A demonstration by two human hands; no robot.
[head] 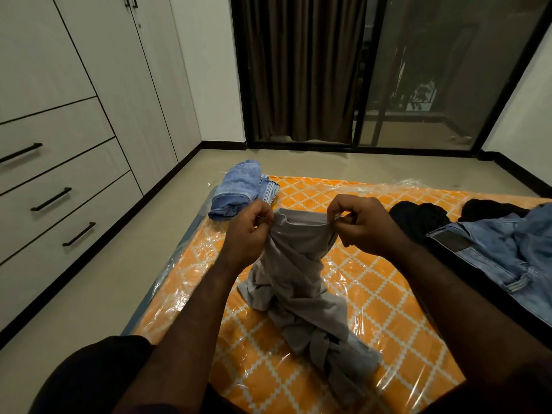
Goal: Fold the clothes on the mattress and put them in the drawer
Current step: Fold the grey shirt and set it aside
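Both hands up: left hand (249, 231) and right hand (363, 225) pinched the grey garment (298, 282) by its top edge, its bottom trailing on the mattress (373, 309).

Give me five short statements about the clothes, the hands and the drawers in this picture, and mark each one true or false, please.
1. Both hands hold the grey garment by its top edge. True: the left hand and the right hand each pinch it.
2. The grey garment is already folded flat. False: it hangs twisted, its lower part bunched on the mattress.
3. A blue folded bundle lies at the mattress's far left corner. True.
4. The jeans lie left of the hands. False: they lie on the right.
5. A drawer stands open. False: all visible drawers are closed.
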